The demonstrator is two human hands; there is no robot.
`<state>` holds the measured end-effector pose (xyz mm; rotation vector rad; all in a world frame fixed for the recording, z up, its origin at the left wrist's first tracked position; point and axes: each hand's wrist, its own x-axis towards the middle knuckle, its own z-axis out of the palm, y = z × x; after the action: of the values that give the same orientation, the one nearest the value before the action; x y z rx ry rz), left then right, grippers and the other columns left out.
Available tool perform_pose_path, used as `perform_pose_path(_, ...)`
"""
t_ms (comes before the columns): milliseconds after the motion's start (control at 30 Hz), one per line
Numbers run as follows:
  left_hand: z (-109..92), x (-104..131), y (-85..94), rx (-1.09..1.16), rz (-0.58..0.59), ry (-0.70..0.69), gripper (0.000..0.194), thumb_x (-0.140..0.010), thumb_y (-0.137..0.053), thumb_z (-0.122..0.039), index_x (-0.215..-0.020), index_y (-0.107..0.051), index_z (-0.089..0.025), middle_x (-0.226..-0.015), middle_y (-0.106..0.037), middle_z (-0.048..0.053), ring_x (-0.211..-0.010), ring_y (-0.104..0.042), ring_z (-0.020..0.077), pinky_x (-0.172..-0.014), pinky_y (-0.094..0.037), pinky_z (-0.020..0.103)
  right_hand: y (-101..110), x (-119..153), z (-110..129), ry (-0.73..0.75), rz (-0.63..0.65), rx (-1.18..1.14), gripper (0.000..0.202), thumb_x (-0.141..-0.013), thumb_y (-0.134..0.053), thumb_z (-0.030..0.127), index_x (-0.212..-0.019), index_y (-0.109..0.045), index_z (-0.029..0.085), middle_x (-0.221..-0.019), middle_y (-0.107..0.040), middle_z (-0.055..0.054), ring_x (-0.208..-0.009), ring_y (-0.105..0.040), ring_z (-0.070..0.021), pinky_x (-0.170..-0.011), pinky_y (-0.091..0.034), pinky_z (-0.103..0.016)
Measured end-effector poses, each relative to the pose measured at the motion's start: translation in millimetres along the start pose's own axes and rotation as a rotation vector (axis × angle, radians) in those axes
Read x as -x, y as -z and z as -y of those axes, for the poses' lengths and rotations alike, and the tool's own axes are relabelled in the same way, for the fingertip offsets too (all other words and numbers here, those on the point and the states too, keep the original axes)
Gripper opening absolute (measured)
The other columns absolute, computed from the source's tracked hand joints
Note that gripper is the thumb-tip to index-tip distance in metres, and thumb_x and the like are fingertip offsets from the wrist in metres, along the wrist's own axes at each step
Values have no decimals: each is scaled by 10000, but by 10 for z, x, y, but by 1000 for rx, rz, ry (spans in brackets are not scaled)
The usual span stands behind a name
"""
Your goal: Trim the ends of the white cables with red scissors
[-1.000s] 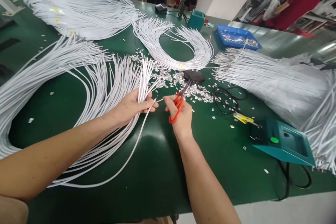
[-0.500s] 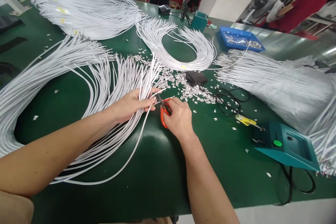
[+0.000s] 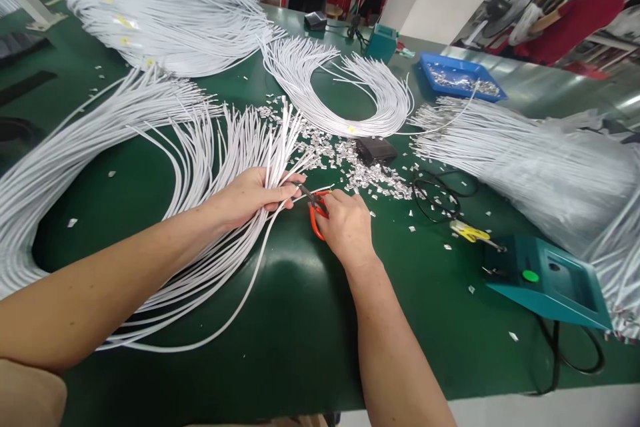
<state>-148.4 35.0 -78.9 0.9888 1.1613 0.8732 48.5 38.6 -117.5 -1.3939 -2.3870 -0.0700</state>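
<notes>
My left hand [image 3: 257,193] is closed around a bunch of white cables [image 3: 277,160], its thumb pressed on them near their ends. These cables loop down and round to the left on the green table. Facing it, my right hand [image 3: 347,217] grips a pair of orange-handled snips [image 3: 317,210]. The dark jaws point left and look closed, with their tips touching or just beside my left thumb and a cable there. One cable end lies across the top of the snips, close to my right fingers.
Small silvery pieces [image 3: 375,177] litter the table around a black block [image 3: 376,150]. Beyond lies another cable coil [image 3: 345,123]. At right are a teal device [image 3: 545,280], a wrapped cable bundle [image 3: 540,167] and a blue tray [image 3: 460,90]. A person in red [image 3: 565,27] is at the back.
The jaws of the snips have gone from spread to closed near my left thumb. Some cable ends have shifted in my left hand. The view has moved slightly.
</notes>
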Motion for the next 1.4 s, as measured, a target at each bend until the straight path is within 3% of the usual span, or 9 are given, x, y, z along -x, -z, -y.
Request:
perform_pose_path(200, 32, -24, 30, 48, 3, 2, 393, -711, -774, -294, -1050, -682, -116, -805, -659, 60, -598, -569, 96, -460, -327, 198, 23, -3, 3, -139, -14, -165, 320, -869, -584, 264, -561, -551, 181, -611, -525, -14, -558, -337, -121, -627, -234, -316)
perform_pose_path(367, 103, -27, 33, 26, 43, -24, 516, -745, -753, -341, -1214, -621, -171, -855, -663, 61, -692, -621, 134, -475, -345, 195, 101, -49, 123, -519, 43, -1002, 263, -802, -652, 452, -697, -668, 213, -643, -577, 13, -600, -449, -125, -622, -331, -278)
perform_pose_path(533, 159, 7, -37, -5, 89, -30, 560, -733, -769, -322, -1248, -586, -199, -705, -601, -15, -643, -603, 121, -485, -344, 191, 148, -93, 303, -619, 75, -1492, 216, -728, -709, 403, -743, -693, 188, -686, -612, 4, -626, -499, -118, -638, -389, -271)
perform_pose_path(600, 165, 14, -56, 8, 79, -38, 507, -736, -771, -345, -1194, -615, -195, -778, -647, 11, -740, -639, 146, -546, -414, 204, 143, -92, 336, -649, -11, -1478, 189, -705, -725, 366, -717, -680, 183, -702, -605, 0, -641, -503, -121, -653, -401, -276)
perform_pose_path(733, 150, 25, -69, -3, 8, -44, 359, -778, -706, -481, -933, -713, -157, -1077, -690, 112, -1017, -624, 232, -775, -510, 316, 197, -79, 287, -726, -401, -1253, 205, -713, -718, 362, -662, -606, 198, -701, -540, 10, -685, -484, -130, -720, -419, -287)
perform_pose_path(833, 153, 39, -72, -79, -10, -56, 333, -766, -715, -490, -791, -711, -158, -986, -709, 94, -988, -625, 221, -863, -484, 337, 286, -76, 191, -764, -563, -1182, 230, -743, -689, 389, -669, -571, 206, -704, -519, 8, -708, -479, -140, -735, -424, -293)
perform_pose_path(967, 189, 62, -97, -122, 28, -51, 384, -748, -747, -434, -1030, -687, -181, -830, -680, 28, -813, -634, 173, -814, -490, 328, 353, -84, 129, -673, -311, -1248, 226, -740, -693, 399, -656, -636, 197, -742, -582, -6, -721, -505, -145, -749, -419, -298)
perform_pose_path(1067, 198, 74, -119, -99, 85, -59, 337, -764, -739, -396, -1004, -642, -179, -790, -657, 4, -747, -622, 149, -758, -491, 303, 345, -90, 148, -658, -100, -1343, 205, -699, -740, 390, -688, -695, 191, -699, -586, 9, -639, -476, -117, -661, -393, -279)
perform_pose_path(1400, 172, 82, -133, -59, 192, -51, 223, -799, -702, -314, -851, -532, -180, -702, -606, -18, -664, -576, 119, -614, -424, 238, 206, -101, 195, -664, 4, -1622, 208, -664, -789, 352, -690, -678, 179, -562, -512, 41, -594, -469, -105, -626, -378, -264)
